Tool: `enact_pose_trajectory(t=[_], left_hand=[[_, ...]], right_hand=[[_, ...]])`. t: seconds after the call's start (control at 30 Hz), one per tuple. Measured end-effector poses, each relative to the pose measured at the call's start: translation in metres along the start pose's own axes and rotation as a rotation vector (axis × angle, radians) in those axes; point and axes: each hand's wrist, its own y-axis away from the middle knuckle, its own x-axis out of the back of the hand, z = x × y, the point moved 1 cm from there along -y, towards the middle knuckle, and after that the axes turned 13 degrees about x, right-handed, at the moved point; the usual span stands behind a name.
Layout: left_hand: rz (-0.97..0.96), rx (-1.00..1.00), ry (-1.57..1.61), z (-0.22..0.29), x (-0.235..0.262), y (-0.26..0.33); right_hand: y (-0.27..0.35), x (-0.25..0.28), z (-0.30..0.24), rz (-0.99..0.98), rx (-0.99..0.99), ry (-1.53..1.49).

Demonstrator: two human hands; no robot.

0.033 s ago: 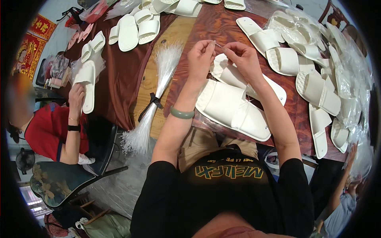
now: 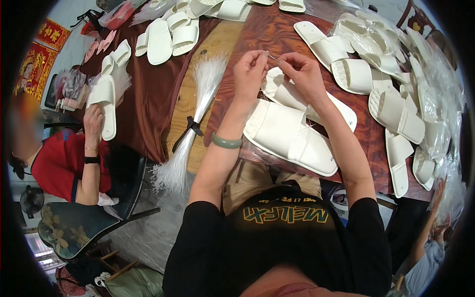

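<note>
The person's left hand (image 2: 250, 69) and right hand (image 2: 302, 74) are raised close together over the near slipper (image 2: 289, 136), fingertips pinched on something very fine between them; it looks like a thin clear strand (image 2: 273, 58), though it is too small to be sure. Both hands are closed in a pinch, nearly touching each other.

That white slipper lies flat on the wooden table (image 2: 267, 29), at its near edge, just in front of the person's lap. A second slipper (image 2: 297, 96) lies partly under the hands, just beyond the first and touching it. To the left of the near slipper lies a bundle of clear strands (image 2: 198, 104), tied with a black band in the middle and fanning out at both ends, its lower end hanging off the table. Right of the near slipper, many more white slippers (image 2: 391, 106) crowd together, some in clear bags (image 2: 435, 89).

Further left of the near slipper, another person in a red shirt (image 2: 62, 163) holds up a slipper in one hand (image 2: 94, 119).

To my eye, work this fine goes best with the pinch kept light and steady, the strand held taut and short between the fingertips, and the hands kept low over the slipper so the strand is not lost.
</note>
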Motion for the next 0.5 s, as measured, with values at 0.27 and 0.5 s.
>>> enact_pose_trajectory(t=[0.27, 0.5], left_hand=[[-0.001, -0.001, -0.051, 0.0019, -0.0048, 0.0019], [-0.003, -0.037, -0.074, 0.0005, -0.0022, 0.0018]], right_hand=[[-0.0005, 0.0011, -0.0034, 0.024, 0.01, 0.04], [-0.0005, 0.002, -0.002, 0.036, 0.023, 0.062]])
